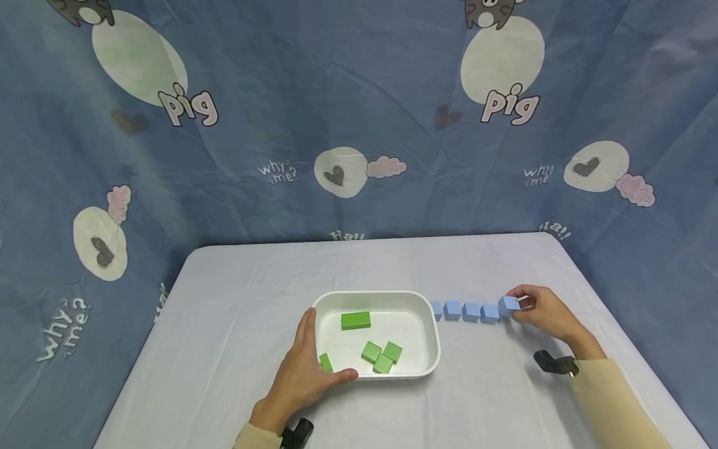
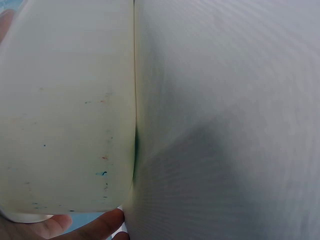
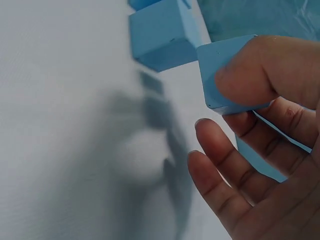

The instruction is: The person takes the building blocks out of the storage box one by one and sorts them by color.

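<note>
My right hand (image 1: 546, 312) pinches a blue cube (image 1: 508, 304) between thumb and fingertips, at the right end of a row of blue cubes (image 1: 471, 312). In the right wrist view, the pinched cube (image 3: 212, 75) hangs just off the table, apart from its neighbouring blue cube (image 3: 162, 37). A white tray (image 1: 415, 337) stands left of the row and is gripped at its near-left corner by my left hand (image 1: 300, 368), thumb at the front rim, fingers along the left side. Inside lie several green blocks (image 1: 356, 320), one longer than the others.
A white cloth (image 1: 241, 324) covers the table, with its far edge behind the tray. The tray's right end partly hides the leftmost blue cube (image 1: 435, 310). A blue patterned curtain (image 1: 359, 212) surrounds the table. Black wrist cameras (image 1: 555, 362) sit below both hands.
</note>
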Tool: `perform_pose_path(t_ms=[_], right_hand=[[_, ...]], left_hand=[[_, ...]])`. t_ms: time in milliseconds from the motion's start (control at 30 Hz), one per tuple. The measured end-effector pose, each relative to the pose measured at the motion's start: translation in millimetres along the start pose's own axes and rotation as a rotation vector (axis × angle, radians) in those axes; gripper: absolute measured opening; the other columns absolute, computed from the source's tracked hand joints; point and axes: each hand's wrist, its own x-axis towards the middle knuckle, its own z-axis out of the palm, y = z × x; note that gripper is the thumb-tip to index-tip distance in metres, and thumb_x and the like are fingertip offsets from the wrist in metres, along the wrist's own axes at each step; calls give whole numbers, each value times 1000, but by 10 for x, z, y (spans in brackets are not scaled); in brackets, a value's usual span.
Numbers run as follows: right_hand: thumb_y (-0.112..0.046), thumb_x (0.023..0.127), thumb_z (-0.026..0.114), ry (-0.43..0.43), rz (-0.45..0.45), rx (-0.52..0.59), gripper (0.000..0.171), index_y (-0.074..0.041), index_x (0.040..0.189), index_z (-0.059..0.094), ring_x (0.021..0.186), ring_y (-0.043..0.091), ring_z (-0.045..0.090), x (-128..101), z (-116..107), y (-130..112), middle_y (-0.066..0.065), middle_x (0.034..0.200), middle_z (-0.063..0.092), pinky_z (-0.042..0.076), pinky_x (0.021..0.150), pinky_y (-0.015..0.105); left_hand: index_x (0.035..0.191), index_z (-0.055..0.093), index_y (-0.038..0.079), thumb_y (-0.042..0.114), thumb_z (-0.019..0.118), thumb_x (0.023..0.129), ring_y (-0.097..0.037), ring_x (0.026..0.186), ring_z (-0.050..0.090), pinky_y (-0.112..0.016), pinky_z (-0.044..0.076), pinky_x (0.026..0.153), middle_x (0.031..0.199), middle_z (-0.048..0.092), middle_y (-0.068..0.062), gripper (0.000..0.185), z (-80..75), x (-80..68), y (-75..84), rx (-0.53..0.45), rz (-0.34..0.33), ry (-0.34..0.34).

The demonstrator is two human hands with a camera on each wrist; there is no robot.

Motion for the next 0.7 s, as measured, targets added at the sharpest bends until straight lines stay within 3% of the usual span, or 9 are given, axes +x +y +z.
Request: perform_pose_path(t_ms=[333, 700], right_hand=[[5, 78, 78, 8, 6, -49, 35, 5, 112, 68, 87, 22, 63, -36, 92, 125, 12, 99, 69, 50, 72, 29], [8, 76, 75, 38, 13, -93, 37, 4, 111, 67, 76, 17, 55, -33, 169, 200, 6, 87, 62, 45, 67, 27]], left_hand=[[163, 7, 5, 68, 89, 60, -39, 128, 52, -54, 48, 96, 169, 12, -11, 146, 14, 3, 7, 7, 11, -2], [164, 6, 8, 70, 88, 61, -37, 127, 53, -55, 49, 96, 169, 13, -9, 145, 11, -1, 10, 12, 7, 3]])
